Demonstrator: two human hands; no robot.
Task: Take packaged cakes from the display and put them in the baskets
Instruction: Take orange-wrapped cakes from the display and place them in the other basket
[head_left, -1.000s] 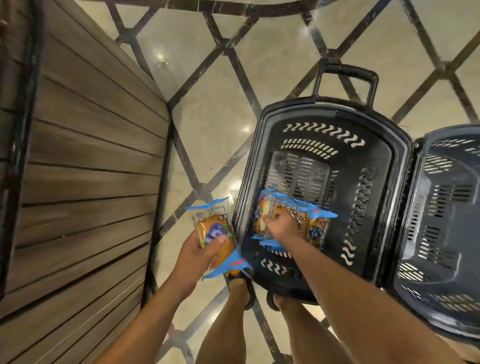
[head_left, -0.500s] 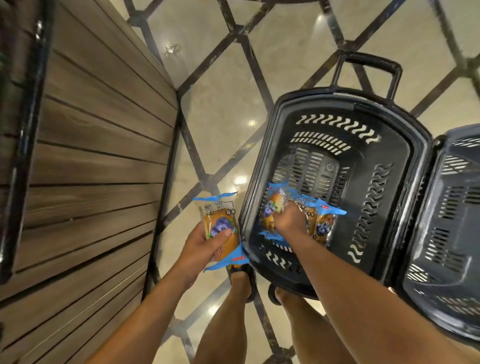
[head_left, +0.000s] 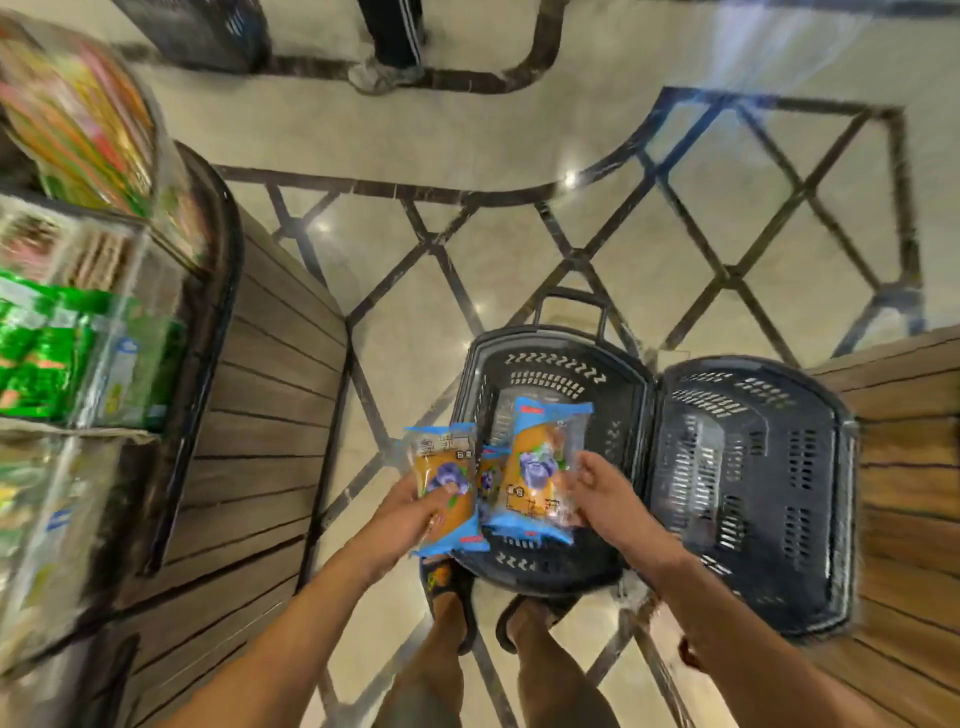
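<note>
Left hand (head_left: 410, 514): grips left cake (head_left: 444, 480), long way up, at basket (head_left: 558, 340) near-left rim;
Right hand (head_left: 602, 493): grips right cake (head_left: 540, 465), above basket; nearer to drop

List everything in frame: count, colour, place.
cakes: at least 3, orange in blue-edged wrap; one in left hand, rest in right hand above the left basket
baskets: 2, black, side by side on floor
display: 1, brown wood slats, left
packs: blurred, green and multicoloured, on display
wood stand: 1, brown, right edge
floor: beige, dark lattice lines
other person: 1, dark trousers, top
left hand: holds one cake
right hand: holds cakes
feet: 2, dark sandals, bottom centre
</note>
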